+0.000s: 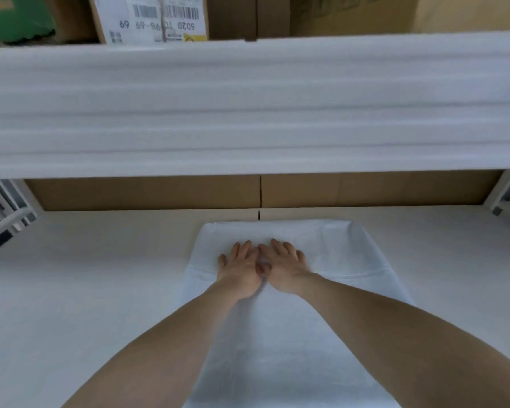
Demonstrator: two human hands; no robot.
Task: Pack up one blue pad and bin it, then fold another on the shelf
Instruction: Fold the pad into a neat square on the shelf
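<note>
**Both palms flat on the pad**

While my two forearms reach forward over the shelf (86,290), my left hand (239,270) and my right hand (284,267) lie side by side on the pale blue pad (292,343), palms down. The fingers of both hands are stretched out nearly straight and slightly spread, pressing on the sheet rather than gripping it; neither hand has anything curled inside it. My thumbs meet in the middle, one seeming to overlap the other, though blur there keeps me from telling which is on top.

The pad lies flat on the white shelf surface, a long strip running from the bottom edge of the view away from me towards the back. Its far end stops just short of the brown cardboard panel (365,191) lining the back of the shelf. A faint crease crosses it to the right of my right wrist, and another fold line shows near its far right corner. My hands rest on the far half of it.

Above my hands runs the thick white front edge of the upper shelf (248,107), blurred into streaks. On top of that stand cardboard boxes; one carries a white barcode label (156,20) seen upside down, and a green box (15,17) sits at the far left.
</note>
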